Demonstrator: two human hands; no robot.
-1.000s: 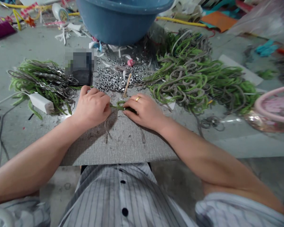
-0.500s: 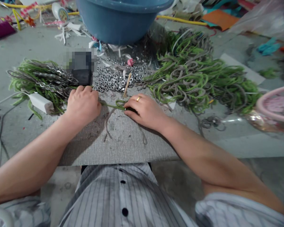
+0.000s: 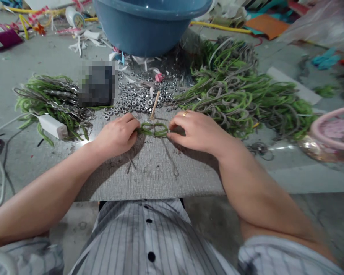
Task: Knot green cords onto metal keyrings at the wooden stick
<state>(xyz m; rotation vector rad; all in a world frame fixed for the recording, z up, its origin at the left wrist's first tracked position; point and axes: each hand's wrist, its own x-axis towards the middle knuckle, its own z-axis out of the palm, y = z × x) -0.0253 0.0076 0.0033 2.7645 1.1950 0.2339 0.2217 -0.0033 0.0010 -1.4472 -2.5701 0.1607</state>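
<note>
Between my hands lies a looped green cord [image 3: 161, 134], woven with some grey cord and carrying what looks like a small metal nut at its middle. My left hand [image 3: 117, 134] is closed, thumb and fingers pinching the cord's left end. At the right end, the fingertips of my right hand [image 3: 196, 131], which wears a ring, pinch the loop. A loose grey cord [image 3: 169, 158] trails from the loop toward the table's front edge. Just behind, a thin wooden stick [image 3: 155, 104] stands tilted among many scattered metal nuts [image 3: 129, 96].
At left lies a bundle of green and grey cords [image 3: 46, 89] with metal pieces, near a white charger [image 3: 53, 126] and a blurred-out dark device [image 3: 99, 86]. A large cord heap [image 3: 240, 84] spreads at right. Behind stands a blue basin [image 3: 143, 30]; a pink-rimmed item [image 3: 332, 118] sits far right.
My left hand has moved right and toward me, and my right hand has shifted right. The green cord, earlier stretched between them, now forms a visible double loop.
</note>
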